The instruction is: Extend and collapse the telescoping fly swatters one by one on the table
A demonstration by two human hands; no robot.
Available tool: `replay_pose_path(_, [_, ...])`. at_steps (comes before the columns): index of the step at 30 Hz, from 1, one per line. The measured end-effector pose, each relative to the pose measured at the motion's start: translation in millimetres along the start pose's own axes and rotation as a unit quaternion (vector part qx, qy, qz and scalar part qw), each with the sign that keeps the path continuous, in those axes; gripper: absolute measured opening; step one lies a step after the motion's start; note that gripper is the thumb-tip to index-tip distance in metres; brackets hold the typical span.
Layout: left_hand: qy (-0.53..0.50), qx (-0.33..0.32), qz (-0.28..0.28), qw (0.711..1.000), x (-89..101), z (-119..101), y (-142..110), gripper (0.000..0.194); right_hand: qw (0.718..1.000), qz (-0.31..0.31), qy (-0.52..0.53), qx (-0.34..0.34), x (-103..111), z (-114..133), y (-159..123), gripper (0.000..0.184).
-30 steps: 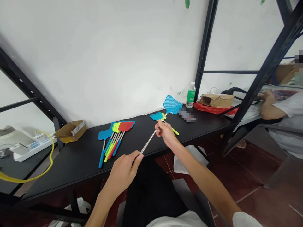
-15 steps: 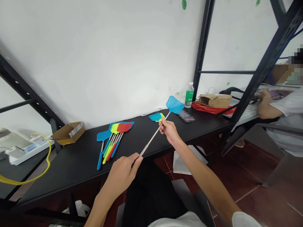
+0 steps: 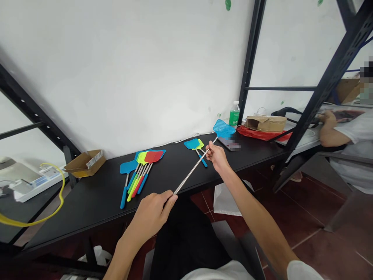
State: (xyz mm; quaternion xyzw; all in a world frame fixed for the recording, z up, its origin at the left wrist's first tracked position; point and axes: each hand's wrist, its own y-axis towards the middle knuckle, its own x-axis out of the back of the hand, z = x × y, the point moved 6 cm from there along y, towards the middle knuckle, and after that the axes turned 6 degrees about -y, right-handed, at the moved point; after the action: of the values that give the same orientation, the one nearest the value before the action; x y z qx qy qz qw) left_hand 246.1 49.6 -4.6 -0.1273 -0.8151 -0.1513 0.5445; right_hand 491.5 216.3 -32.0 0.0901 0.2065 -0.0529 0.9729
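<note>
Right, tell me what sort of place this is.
Probably a small workshop or packing room. Black metal shelving frames a long black bench with fly swatters laid out beside a cardboard box, and another person works at a table nearby.

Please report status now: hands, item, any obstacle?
Left hand grips metal shaft; right hand grips it near head. Blue fly swatter close to blurred object.

Single head-worn camera looks forward and down from close above the bare left hand (image 3: pixel 151 214) and bare right hand (image 3: pixel 217 157), facing a long black metal-framed bench (image 3: pixel 72 214) and white plastered wall (image 3: pixel 131 70).
</note>
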Motion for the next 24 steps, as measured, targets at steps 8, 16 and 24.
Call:
replay_pose_path(8, [0.012,-0.013,0.005,1.0,3.9,-2,-3,0.043,0.999,-0.035,0.006,0.001,11,11,2,0.048])
replay_pose_path(16, [-0.008,-0.015,0.011,1.0,9.6,1,-5,0.042,0.997,-0.073,0.017,0.007,32,15,10,0.046])
replay_pose_path(24, [0.001,0.024,0.006,1.0,18.7,26,-7,0.042,0.999,-0.049,-0.001,-0.011,36,16,12,0.046])
